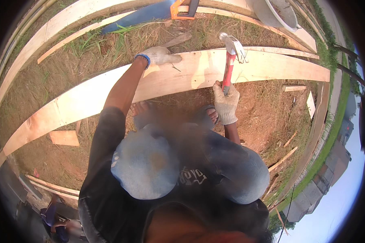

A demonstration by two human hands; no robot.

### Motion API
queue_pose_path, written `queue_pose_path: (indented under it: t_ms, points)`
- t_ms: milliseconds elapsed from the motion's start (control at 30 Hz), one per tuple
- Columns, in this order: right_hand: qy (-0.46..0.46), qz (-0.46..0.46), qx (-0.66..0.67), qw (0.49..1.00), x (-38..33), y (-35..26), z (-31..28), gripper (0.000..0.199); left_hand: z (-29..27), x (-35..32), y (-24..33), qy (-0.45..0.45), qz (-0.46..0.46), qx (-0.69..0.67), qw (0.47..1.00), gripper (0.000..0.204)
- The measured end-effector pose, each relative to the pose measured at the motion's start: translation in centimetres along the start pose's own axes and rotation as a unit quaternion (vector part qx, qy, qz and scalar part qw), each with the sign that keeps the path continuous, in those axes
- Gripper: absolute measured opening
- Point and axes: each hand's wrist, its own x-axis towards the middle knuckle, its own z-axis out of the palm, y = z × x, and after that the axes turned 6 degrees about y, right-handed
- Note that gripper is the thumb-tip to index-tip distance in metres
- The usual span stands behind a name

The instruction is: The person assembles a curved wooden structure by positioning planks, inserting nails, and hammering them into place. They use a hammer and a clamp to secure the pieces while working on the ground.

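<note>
A long pale wooden plank (pixel 105 91) lies across the ground in front of me. My left hand (pixel 157 56), in a whitish work glove with a blue band at the wrist, rests at its far edge. Its fingers are drawn together, and what they pinch is too small to make out. Just below the fingertips, a thin dark nail-like mark (pixel 176 68) shows on the wood. My right hand (pixel 226 103), also gloved, grips a claw hammer (pixel 228 69) by its red and dark handle. The hammer's metal head is raised over the plank's far edge.
Beyond the plank lie a handsaw (pixel 146 17) with an orange and black handle, more boards (pixel 48 38) and a grey bucket (pixel 278 14). Wood scraps, such as a short offcut (pixel 65 138), litter the grass and soil. Another person (pixel 56 218) is at the lower left.
</note>
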Motion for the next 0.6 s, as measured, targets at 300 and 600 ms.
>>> queue_pose_path:
  t_ms: [300,600]
  points:
    - [-0.064,0.062,-0.061,0.994,-0.2,2.1,0.9,0.02,-1.5,0.6,0.5,-0.015,-0.007,-0.019,1.0,0.083]
    - [-0.135,0.167,-0.071,0.974,-0.5,4.2,0.4,0.031,-1.0,0.0,0.7,-0.015,0.012,-0.012,1.0,0.084]
